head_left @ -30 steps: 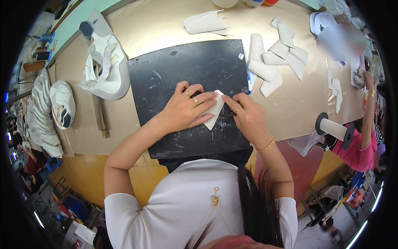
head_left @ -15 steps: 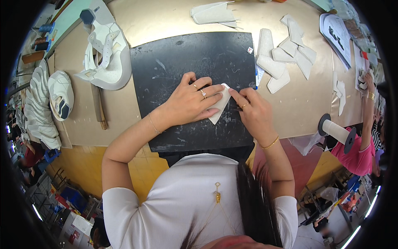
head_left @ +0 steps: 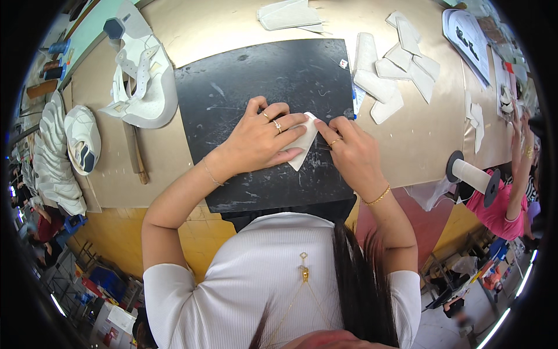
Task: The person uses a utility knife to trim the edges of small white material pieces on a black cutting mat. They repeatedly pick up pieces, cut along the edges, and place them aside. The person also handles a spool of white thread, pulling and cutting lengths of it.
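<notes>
White piece on black mat

Its long way points away, leaning right. The left hand, fingers spread, presses its left side. The right hand touches its far right edge; I can't tell if it pinches.

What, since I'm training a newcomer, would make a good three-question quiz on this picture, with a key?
1. What lies directly under the white piece: a) paper, b) a black mat, c) a wooden tray?
2. True or false: a white shoe lies to the left of the mat.
3. Which shows more rings, the left hand or the right hand?

Key: 1 b; 2 true; 3 left hand.
</notes>
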A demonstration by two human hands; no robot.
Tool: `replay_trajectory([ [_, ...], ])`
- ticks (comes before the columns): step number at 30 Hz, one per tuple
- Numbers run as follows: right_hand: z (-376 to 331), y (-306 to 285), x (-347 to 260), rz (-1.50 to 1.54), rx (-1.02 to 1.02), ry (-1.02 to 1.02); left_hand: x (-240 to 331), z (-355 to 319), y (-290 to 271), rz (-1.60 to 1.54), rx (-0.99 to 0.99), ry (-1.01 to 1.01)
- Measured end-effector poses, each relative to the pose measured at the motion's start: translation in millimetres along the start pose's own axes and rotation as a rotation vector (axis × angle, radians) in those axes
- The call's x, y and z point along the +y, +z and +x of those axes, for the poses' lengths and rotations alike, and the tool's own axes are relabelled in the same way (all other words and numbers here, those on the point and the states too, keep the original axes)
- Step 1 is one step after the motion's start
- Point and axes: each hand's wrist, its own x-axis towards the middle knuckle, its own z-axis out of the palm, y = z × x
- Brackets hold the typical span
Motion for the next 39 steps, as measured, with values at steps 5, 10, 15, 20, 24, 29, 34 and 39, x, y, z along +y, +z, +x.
replay_trajectory([
  [5, 1.0, -1.5, -1.6, -0.052, -0.021, -0.039, -3.0, -1.5, 3.0, 0.032, -0.015, 0.082],
  [10, 0.2, -0.5, -2.6, -0.025, -0.015, 0.002, -4.3, 1.6, 1.1, 0.054, -0.057, 0.113],
  [15, -0.7, -1.3, -3.9, -0.020, -0.022, 0.014, -1.5, -0.1, -2.5, 0.013, -0.054, 0.003],
  [20, -0.7, -2.0, -2.0, -0.047, -0.029, -0.019, -6.2, -6.1, -7.6, -0.014, 0.012, -0.141],
  [24, -2.1, -0.5, -3.4, -0.033, -0.032, 0.009, -2.9, 2.2, -7.0, -0.089, -0.085, 0.065],
  [29, -2.7, -0.7, -1.5, 0.137, 0.021, 0.137, -4.3, 4.6, -4.8, 0.020, -0.066, 0.062],
  [34, -0.2, -11.1, 1.2, 0.447, -0.023, 0.407, 9.0, -6.9, 1.7, 0.097, 0.010, -0.043],
  [39, 3.4, -5.3, -10.0, 0.334, -0.023, 0.453, 14.6, -10.6, 1.3, 0.153, 0.013, -0.071],
])
